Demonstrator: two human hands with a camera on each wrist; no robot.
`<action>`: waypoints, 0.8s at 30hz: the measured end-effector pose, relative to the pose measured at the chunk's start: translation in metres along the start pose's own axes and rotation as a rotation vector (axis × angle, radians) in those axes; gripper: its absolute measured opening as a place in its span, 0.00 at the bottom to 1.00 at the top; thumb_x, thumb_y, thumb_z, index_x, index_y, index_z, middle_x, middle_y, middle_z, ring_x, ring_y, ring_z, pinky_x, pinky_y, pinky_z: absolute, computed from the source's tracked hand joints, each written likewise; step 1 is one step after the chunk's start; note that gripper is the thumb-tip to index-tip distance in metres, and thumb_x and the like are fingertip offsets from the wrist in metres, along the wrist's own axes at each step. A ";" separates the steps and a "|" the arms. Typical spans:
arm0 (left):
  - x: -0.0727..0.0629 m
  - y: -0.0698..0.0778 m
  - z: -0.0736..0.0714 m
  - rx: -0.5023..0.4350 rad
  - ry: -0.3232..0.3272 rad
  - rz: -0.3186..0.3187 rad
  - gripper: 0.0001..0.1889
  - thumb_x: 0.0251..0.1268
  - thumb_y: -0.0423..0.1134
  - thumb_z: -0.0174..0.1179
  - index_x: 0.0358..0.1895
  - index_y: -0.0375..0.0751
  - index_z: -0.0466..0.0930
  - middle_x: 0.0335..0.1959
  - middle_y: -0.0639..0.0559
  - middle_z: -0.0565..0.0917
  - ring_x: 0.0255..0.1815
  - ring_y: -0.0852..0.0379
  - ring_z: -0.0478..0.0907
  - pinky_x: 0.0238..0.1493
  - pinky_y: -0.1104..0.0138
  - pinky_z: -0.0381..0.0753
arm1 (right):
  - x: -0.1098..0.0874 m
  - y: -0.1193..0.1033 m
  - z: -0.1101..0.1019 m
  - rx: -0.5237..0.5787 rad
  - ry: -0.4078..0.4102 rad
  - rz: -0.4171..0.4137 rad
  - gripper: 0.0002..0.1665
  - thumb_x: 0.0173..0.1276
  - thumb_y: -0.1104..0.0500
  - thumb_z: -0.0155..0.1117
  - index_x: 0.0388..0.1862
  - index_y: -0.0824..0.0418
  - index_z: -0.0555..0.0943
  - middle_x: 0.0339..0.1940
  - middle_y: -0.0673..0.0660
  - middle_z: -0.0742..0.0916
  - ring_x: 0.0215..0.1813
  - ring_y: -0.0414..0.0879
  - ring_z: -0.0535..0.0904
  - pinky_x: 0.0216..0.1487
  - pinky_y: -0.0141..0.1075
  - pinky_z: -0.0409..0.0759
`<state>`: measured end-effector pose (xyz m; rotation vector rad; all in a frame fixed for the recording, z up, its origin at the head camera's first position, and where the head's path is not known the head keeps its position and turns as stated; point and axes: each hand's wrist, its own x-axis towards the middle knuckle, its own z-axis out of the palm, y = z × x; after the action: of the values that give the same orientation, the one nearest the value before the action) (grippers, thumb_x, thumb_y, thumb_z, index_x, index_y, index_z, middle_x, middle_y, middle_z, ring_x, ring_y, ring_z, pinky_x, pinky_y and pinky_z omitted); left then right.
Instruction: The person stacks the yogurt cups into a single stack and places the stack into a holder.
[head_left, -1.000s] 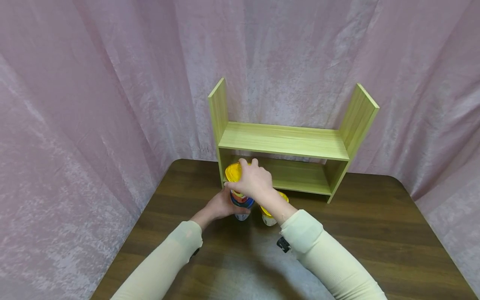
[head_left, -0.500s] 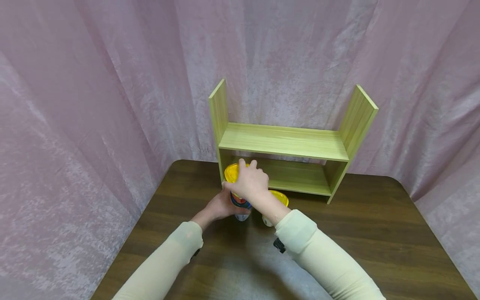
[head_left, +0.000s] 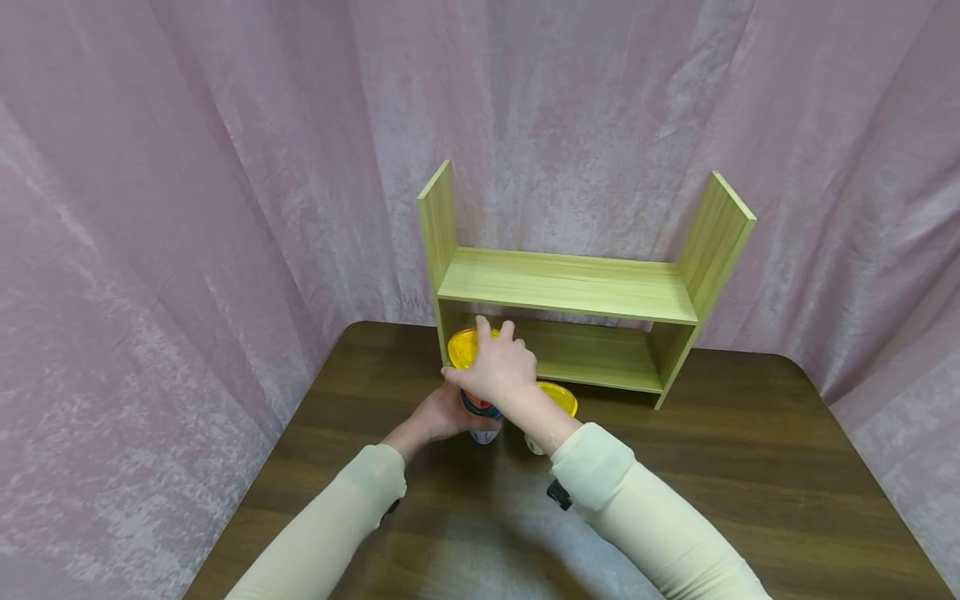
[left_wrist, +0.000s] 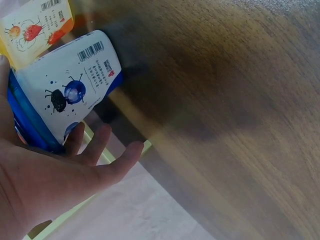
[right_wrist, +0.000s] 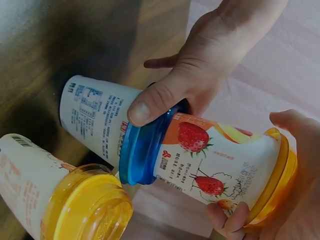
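Note:
A white cup with a blue lid and blueberry prints (left_wrist: pixel 70 92) stands upright on the table. My left hand (head_left: pixel 442 412) holds it round the lid, thumb on one side and fingers on the other, the outer fingers spread away. On that blue lid (right_wrist: pixel 140 150) sits a second cup, white and orange with strawberry prints (right_wrist: pixel 210 160) and a yellow lid (head_left: pixel 462 348). My right hand (head_left: pixel 501 367) grips this upper cup near its lid from above. Another yellow-lidded cup (right_wrist: pixel 90 205) stands just to the right, partly hidden behind my right forearm in the head view.
A light wooden two-level shelf (head_left: pixel 570 279) with raised side panels stands behind the cups, at the back of the dark wooden table (head_left: pixel 750 450). A pink curtain (head_left: pixel 225 167) hangs round the table's back and sides.
My right hand has shifted slightly to the left, and the upper cup's yellow lid with it. My left hand and the blue-lidded cup have stayed in place.

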<state>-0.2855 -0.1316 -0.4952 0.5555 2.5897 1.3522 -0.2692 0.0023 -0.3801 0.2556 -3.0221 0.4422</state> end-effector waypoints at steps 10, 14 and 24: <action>-0.001 0.002 -0.002 0.014 -0.011 0.024 0.45 0.52 0.46 0.79 0.71 0.49 0.62 0.63 0.53 0.74 0.62 0.52 0.73 0.66 0.56 0.72 | 0.000 0.003 0.002 0.076 0.033 -0.033 0.59 0.55 0.23 0.65 0.80 0.46 0.60 0.75 0.64 0.65 0.59 0.62 0.74 0.44 0.55 0.82; -0.001 0.000 -0.002 -0.015 -0.008 0.037 0.47 0.52 0.44 0.80 0.73 0.51 0.59 0.64 0.55 0.73 0.63 0.54 0.72 0.68 0.56 0.70 | 0.000 0.005 0.001 0.107 0.059 -0.054 0.59 0.54 0.22 0.65 0.80 0.43 0.59 0.77 0.62 0.63 0.64 0.62 0.71 0.47 0.59 0.81; 0.001 -0.002 -0.003 0.022 -0.005 -0.042 0.51 0.49 0.51 0.81 0.75 0.53 0.57 0.63 0.56 0.73 0.61 0.55 0.73 0.66 0.55 0.72 | -0.003 0.018 -0.004 0.164 0.161 -0.112 0.59 0.52 0.21 0.66 0.79 0.41 0.60 0.75 0.60 0.68 0.65 0.61 0.72 0.57 0.61 0.75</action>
<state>-0.2877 -0.1341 -0.4950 0.5038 2.6000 1.3096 -0.2695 0.0212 -0.3813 0.3779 -2.8018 0.6672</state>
